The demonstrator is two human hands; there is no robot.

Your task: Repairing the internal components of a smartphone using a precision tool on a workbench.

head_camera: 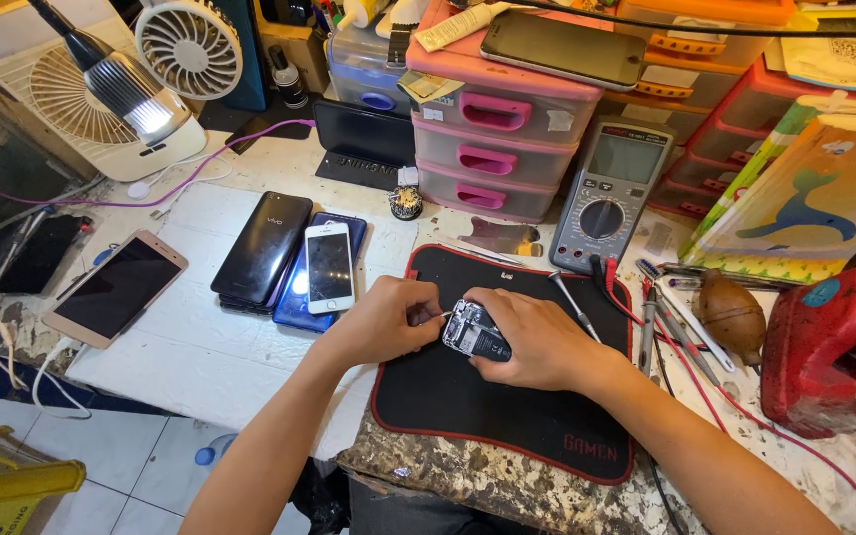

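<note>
Opened phone [475, 332] gripped in right hand [532, 337] fingers over black mat [507, 406]; left hand [383, 319] fingers pinched at its edge.

Black red-edged mat [507, 396], pink drawers [492, 159], red cables [686, 372]

Both forearms are bare to the frame edge, with no sleeve in view. The left hand [388, 319] and right hand [532, 337] seem gloveless and ringless, fingers [426, 315] uncovered.

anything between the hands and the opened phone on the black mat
Nothing visible: the right hand grips the opened phone directly, and the left hand touches its edge, over the black mat.
</note>
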